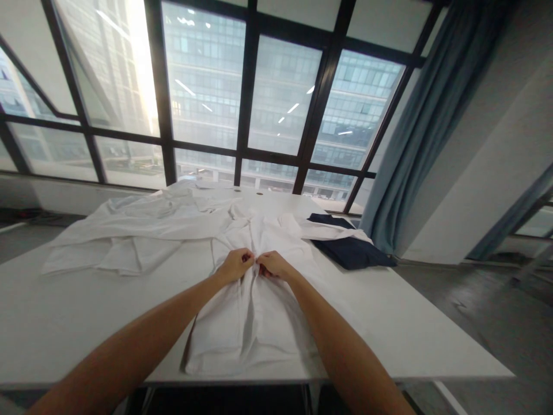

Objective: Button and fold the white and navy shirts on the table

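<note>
Your left hand (235, 264) and right hand (273, 265) pinch the white shirt (254, 311) along its front seam, mid-bench (64, 323); it looks light, soft and limp, likely to slump; grip at the edges, not the loose middle.

A long white rectangular table (410, 323) stands before a tall black-framed grid window (246, 104) showing a glass office building washed in bright daylight, with a blue-grey fabric curtain (415, 132) right of that window, beside a plain white wall (488, 167) above grey floor (488, 311).
</note>
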Demonstrator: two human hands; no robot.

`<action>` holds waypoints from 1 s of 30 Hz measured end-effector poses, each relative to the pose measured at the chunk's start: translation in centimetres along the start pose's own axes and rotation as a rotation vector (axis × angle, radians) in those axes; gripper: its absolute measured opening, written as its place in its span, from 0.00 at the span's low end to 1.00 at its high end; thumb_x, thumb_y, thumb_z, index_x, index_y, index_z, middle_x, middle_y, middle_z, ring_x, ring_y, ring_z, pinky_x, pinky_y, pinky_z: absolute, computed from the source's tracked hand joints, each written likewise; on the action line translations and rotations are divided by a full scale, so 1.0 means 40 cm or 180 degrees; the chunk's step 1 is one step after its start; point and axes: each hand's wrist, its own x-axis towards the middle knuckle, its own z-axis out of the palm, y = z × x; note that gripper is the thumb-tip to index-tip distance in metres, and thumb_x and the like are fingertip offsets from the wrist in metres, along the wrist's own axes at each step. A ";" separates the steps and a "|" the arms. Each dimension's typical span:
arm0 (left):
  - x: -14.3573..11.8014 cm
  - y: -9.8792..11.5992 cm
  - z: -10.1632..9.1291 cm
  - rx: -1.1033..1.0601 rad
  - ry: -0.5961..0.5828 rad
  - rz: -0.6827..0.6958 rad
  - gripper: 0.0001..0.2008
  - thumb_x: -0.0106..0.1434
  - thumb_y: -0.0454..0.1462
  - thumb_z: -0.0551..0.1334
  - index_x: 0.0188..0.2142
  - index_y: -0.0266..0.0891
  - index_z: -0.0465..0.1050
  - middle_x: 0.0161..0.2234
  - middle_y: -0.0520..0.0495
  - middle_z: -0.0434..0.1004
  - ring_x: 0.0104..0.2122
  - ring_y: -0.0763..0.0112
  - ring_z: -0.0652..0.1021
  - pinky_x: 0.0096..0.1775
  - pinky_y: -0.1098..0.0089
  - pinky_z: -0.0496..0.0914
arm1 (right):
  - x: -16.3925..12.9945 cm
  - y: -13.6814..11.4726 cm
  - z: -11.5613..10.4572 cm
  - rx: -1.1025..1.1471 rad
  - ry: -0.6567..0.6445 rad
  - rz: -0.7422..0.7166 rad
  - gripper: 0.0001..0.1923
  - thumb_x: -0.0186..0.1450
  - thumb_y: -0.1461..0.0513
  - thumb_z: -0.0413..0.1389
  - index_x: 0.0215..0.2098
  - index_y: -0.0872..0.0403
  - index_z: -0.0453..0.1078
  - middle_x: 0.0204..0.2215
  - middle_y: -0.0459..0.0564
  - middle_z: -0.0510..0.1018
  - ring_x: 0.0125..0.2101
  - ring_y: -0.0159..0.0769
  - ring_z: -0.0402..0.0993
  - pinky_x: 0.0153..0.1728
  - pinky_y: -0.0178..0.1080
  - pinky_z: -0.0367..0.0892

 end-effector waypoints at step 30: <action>0.022 -0.076 -0.177 0.1310 0.0031 0.0099 0.14 0.57 0.39 0.55 0.42 0.38 0.72 0.47 0.41 0.76 0.48 0.61 0.73 0.51 0.62 0.65 | -0.033 -0.010 -0.079 -0.2038 0.0200 -0.0507 0.10 0.59 0.61 0.54 0.28 0.57 0.76 0.26 0.51 0.79 0.29 0.35 0.74 0.31 0.32 0.62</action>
